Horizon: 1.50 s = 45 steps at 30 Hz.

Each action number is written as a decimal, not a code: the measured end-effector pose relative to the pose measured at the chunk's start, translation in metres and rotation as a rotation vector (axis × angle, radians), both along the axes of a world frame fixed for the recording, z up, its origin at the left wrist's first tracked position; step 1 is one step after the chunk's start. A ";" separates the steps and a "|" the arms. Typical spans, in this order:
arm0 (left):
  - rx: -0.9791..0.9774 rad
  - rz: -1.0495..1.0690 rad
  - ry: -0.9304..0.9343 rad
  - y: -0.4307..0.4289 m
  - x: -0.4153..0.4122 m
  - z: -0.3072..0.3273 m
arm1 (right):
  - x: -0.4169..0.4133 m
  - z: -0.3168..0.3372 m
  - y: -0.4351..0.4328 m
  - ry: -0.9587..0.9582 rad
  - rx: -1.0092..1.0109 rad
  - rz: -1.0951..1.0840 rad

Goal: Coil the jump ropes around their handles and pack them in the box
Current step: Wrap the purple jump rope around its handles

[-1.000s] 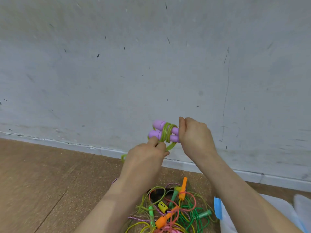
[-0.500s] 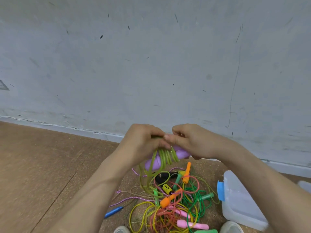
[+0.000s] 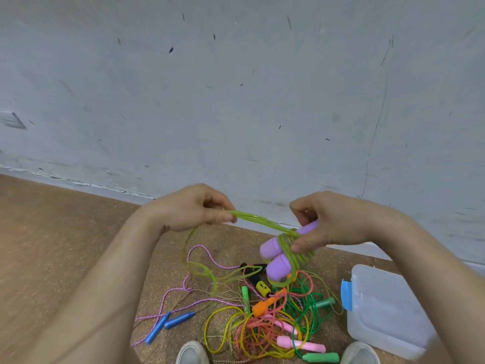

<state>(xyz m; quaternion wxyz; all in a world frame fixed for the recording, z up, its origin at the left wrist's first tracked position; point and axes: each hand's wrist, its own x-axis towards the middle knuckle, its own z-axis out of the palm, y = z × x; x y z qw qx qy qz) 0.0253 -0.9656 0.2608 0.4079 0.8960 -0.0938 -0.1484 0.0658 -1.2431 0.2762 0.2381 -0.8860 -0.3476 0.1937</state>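
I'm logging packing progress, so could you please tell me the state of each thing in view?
Left hand: pinches the green rope, pulled taut.
Right hand: grips the purple handles, thumb on the coils.
Green rope: partly wound round the handles, tail hanging down.
Purple handles: side by side, lifted.
Other ropes: loose, tangled on the floor.
Box: lid on, it seems.

The upper part of the view is filled by a pale grey wall [image 3: 236, 88], marked with dark specks, scuffs and a long thin line at the right. A small grey plate [image 3: 13, 121] is set on it at the far left edge. Along its foot a white skirting [image 3: 78, 181] is run, chipped in places. Below it a brown speckled floor [image 3: 52, 245] is spread. At the bottom edge the pale toes of a left shoe [image 3: 191, 353] and a right shoe [image 3: 360, 353] are seen, well apart.
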 end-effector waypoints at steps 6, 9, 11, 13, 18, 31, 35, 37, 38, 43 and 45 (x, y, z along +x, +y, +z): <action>-0.345 0.233 -0.182 -0.015 0.015 -0.026 | -0.016 0.006 0.008 0.408 0.359 0.043; -0.286 0.286 -0.063 -0.023 0.017 -0.041 | -0.010 0.014 -0.004 0.477 0.525 -0.031; -0.210 0.408 -0.065 -0.012 0.017 -0.049 | -0.002 0.014 -0.015 0.555 0.707 -0.081; -0.117 0.448 -0.045 0.000 0.017 -0.059 | 0.004 0.010 -0.019 0.642 0.877 -0.079; -0.382 0.308 -0.173 -0.039 0.016 -0.037 | 0.007 -0.003 0.001 0.709 0.912 -0.049; -0.932 0.207 -0.033 -0.091 0.007 0.002 | -0.006 0.012 0.001 0.743 0.867 0.056; -0.854 0.236 -0.126 -0.089 0.015 -0.011 | -0.010 0.016 0.007 0.640 0.842 -0.016; -0.854 0.325 -0.129 -0.095 0.019 -0.024 | -0.012 0.017 0.011 0.571 0.868 -0.091; -0.875 0.383 -0.143 -0.100 0.018 -0.028 | -0.014 0.018 0.013 0.526 0.888 -0.149; -0.625 0.465 -0.310 -0.137 0.003 -0.032 | -0.003 0.002 0.027 0.232 0.991 -0.553; -0.612 0.451 -0.244 -0.138 0.003 -0.036 | 0.006 -0.007 0.029 0.014 0.914 -0.651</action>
